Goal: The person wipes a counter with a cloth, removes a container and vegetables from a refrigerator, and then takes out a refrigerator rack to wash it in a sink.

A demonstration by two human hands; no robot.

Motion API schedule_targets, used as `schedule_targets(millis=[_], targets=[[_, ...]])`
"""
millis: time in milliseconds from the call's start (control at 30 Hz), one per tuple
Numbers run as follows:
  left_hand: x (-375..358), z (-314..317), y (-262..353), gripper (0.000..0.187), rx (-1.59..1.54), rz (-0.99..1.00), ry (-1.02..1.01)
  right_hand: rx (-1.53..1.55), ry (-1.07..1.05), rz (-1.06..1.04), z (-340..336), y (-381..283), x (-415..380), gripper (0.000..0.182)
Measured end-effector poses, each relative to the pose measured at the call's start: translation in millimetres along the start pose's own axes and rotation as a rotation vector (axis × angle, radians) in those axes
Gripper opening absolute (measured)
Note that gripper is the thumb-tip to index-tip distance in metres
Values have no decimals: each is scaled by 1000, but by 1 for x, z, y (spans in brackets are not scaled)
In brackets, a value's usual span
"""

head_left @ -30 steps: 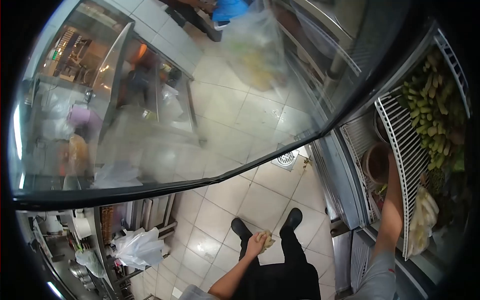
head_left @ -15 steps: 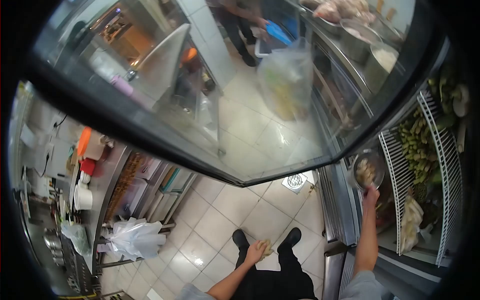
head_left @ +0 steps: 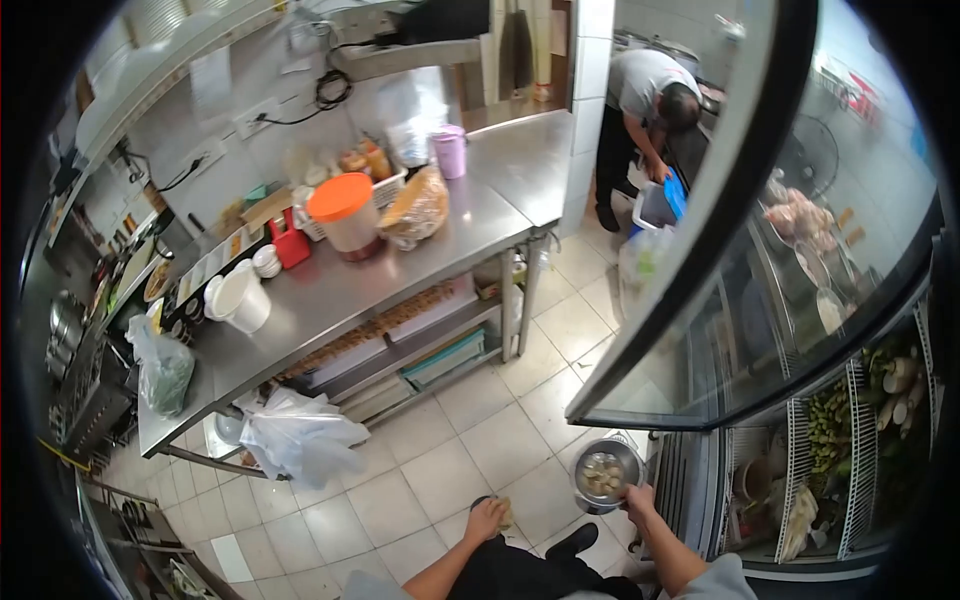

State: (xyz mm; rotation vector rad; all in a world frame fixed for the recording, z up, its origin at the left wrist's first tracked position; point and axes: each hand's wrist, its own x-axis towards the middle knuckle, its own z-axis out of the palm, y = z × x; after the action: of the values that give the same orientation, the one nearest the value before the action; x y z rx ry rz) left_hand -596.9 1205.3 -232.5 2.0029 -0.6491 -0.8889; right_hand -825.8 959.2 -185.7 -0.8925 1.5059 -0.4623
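My right hand [head_left: 638,502] grips the rim of a round metal bowl [head_left: 583,470] with pale pieces [head_left: 602,474] in it, held over the tiled floor beside the fridge. Low in front of my body, my left hand [head_left: 488,518] is closed on a tan, crumpled item [head_left: 506,513] that looks like a cloth. The glass fridge door [head_left: 740,370] stands open above the bowl. Behind it, wire shelves [head_left: 795,470] hold green vegetables [head_left: 828,430].
A steel counter [head_left: 490,205] bears an orange-lidded container [head_left: 342,200], a white bucket [head_left: 240,300] and a bagged item [head_left: 415,210]. White plastic bags [head_left: 305,435] hang at its lower edge. Another person [head_left: 650,90] bends over a bin [head_left: 655,207] behind the door.
My right hand has brought the bowl out of the fridge area, leftward and down. The view has turned left, showing more counter. My left hand still holds the tan item.
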Motion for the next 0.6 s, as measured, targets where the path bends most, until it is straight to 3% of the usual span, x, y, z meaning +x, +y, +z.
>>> schedule_targets(millis=[100,200,267,333,400,433,533,600], targets=[[6,-51,-14,33,-37,4,79,-120,-278,-45,93,-58,-36,31],[5,-105,-25,31,-79,-22,195,-121,-496,-162,190,-135,-79,14],[4,-130,-54,30,-154,-32,339,-175,-604,-208,251,-183,-97,10],[-13,-165,-46,31,-139,-77,385,-149,-703,-273,313,-227,-114,7],[-23,-184,-71,34,3,-54,481,-193,-759,-340,370,-270,-138,5],[-31,-192,-77,36,-115,-166,527,-108,-744,-375,399,-286,-153,5],[-53,-201,-101,35,-132,-211,656,-97,-834,-243,480,-322,-160,6],[-67,-201,-111,35,-206,-258,699,-87,-788,-310,529,-332,-168,6]])
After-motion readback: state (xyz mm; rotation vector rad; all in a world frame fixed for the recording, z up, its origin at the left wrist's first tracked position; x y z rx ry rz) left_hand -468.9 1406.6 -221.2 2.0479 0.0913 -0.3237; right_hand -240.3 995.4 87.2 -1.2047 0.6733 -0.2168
